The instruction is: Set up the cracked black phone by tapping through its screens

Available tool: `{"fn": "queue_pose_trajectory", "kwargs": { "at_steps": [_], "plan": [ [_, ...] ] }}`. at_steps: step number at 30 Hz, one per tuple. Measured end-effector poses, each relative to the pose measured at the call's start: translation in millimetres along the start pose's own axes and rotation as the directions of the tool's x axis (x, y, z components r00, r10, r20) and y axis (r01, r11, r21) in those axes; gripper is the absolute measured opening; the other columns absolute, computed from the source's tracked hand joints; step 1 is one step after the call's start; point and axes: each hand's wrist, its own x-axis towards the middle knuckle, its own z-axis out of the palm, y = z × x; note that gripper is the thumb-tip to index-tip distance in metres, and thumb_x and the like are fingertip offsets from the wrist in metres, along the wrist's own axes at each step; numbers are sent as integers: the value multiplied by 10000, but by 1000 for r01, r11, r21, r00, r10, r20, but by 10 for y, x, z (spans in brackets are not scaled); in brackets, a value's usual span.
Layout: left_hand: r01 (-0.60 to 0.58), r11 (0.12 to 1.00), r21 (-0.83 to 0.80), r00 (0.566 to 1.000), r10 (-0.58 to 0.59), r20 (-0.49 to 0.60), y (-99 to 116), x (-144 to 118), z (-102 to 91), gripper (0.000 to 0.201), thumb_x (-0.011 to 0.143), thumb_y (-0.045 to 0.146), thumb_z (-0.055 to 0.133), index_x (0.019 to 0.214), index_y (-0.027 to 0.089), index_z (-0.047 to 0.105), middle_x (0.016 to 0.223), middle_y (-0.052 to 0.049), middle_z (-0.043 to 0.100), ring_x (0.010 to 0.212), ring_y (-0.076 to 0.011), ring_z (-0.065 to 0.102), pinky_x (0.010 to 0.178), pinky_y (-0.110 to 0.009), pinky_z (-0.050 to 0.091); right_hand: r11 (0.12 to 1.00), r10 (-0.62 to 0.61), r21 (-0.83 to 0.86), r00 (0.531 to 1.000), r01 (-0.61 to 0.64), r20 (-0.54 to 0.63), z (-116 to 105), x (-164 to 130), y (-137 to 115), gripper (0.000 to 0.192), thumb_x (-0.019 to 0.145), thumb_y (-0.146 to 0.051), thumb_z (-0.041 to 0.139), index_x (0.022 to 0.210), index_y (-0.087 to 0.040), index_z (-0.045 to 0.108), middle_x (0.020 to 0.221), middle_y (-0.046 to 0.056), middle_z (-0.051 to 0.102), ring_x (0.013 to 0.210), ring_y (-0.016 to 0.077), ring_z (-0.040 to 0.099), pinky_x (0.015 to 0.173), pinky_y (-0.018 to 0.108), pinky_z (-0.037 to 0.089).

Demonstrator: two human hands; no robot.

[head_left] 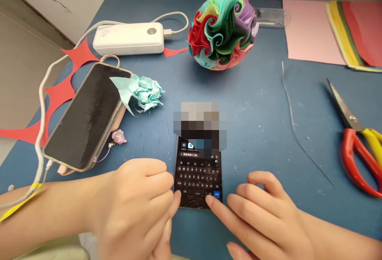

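— Where is the phone (198, 176)?
— Between your two hands, upright towards you on the blue table (253, 140), its keyboard lit. The upper part is pixelated, so you can't read it there.
— What is your left hand (135, 208) doing?
— Its fingers are curled together like a loose fist, with one fingertip right at the phone's lower left edge. Whether that tip presses the phone, I can't tell.
— And your right hand (270, 216)?
— You have its fingers apart: the index reaches out to the lower right corner of the screen, the others bend behind it, and the thumb sits lower, separate.
— What lies beyond your left fingers?
— The second phone (85, 113), dark-screened, with a purple charm (118, 136) beside it. A crumpled teal paper (147, 93) has its pointed end over that phone's edge. Past them you see a white power bank (128, 39), a cable (42, 105) and a red strip (61, 95).
— Beyond your right fingers?
— A thin wire (292, 121), then the scissors (353, 123) farther right, blades pointing away from you. Farther off are a pink sheet (310, 33) and a paper stack (358, 29). Straight ahead of both hands, well away, stands the colourful swirled ball (222, 33).
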Motion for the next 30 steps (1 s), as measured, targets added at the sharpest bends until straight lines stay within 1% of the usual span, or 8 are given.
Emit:
{"fn": "queue_pose_trajectory", "kwargs": {
  "at_steps": [2, 4, 8, 12, 16, 23, 27, 30],
  "plan": [
    [-59, 995, 75, 998, 59, -3, -54, -10, -12, 289, 747, 51, 403, 532, 164, 561, 482, -1, 424, 478, -151, 358, 471, -351, 288, 1000, 21, -4, 1000, -21, 8, -4, 13, -9, 333, 892, -220, 378, 1023, -39, 625, 683, 22, 579, 630, 138, 486, 659, 386, 350],
    [-101, 982, 157, 994, 107, -28, -125, -12, -4, 232, 745, 84, 446, 589, 135, 610, 480, -11, 444, 475, -158, 374, 457, -348, 290, 1000, 30, -8, 999, -30, 12, -13, 26, -15, 317, 889, -210, 387, 1010, -40, 625, 676, 21, 580, 627, 138, 487, 655, 384, 351],
    [-109, 969, 223, 966, 156, -205, -225, 9, 47, 199, 737, 131, 465, 716, 81, 657, 458, -8, 416, 455, -160, 320, 428, -338, 253, 1000, 23, -14, 1000, -23, -1, -32, 33, -17, 320, 892, -216, 381, 996, -38, 626, 659, 18, 577, 613, 135, 485, 654, 379, 353],
    [-107, 969, 221, 976, 145, -162, -240, 16, 82, 179, 731, 129, 479, 718, 83, 652, 474, -15, 442, 470, -163, 343, 437, -340, 277, 1000, 17, -26, 1000, -17, -7, -34, 41, -13, 316, 889, -211, 375, 990, -50, 627, 663, 14, 581, 607, 130, 492, 648, 371, 362],
    [-128, 968, 214, 960, 175, -217, -251, -8, 128, 152, 733, 152, 492, 684, 109, 629, 474, -1, 422, 474, -158, 337, 433, -339, 259, 999, 22, -30, 1000, -22, -7, -32, 48, -11, 317, 889, -211, 371, 980, -51, 630, 663, 14, 573, 603, 132, 499, 643, 372, 371],
    [82, 976, 204, 977, -38, -212, -126, 25, 108, 195, 776, 347, 512, 738, 183, 611, 547, -12, 446, 540, -173, 437, 505, -352, 411, 999, 27, 17, 999, -27, 18, -29, 6, -4, 337, 918, -218, 347, 1021, -46, 618, 686, 9, 576, 641, 134, 496, 673, 380, 354],
    [117, 977, 176, 975, -79, -209, -47, 56, 63, 215, 789, 379, 514, 748, 194, 614, 567, -22, 467, 568, -185, 451, 531, -369, 439, 1000, -3, 21, 1000, 3, 0, -22, -10, 2, 318, 907, -218, 383, 1022, -42, 621, 669, -2, 562, 635, 124, 478, 674, 372, 347],
    [114, 981, 155, 978, -83, -192, -45, 54, 10, 174, 801, 334, 517, 739, 203, 614, 561, -15, 477, 554, -181, 445, 526, -364, 437, 999, 35, 15, 999, -35, 10, -21, -23, -15, 319, 914, -221, 375, 1007, -51, 629, 668, 1, 567, 641, 128, 484, 671, 373, 355]
  ]
}}
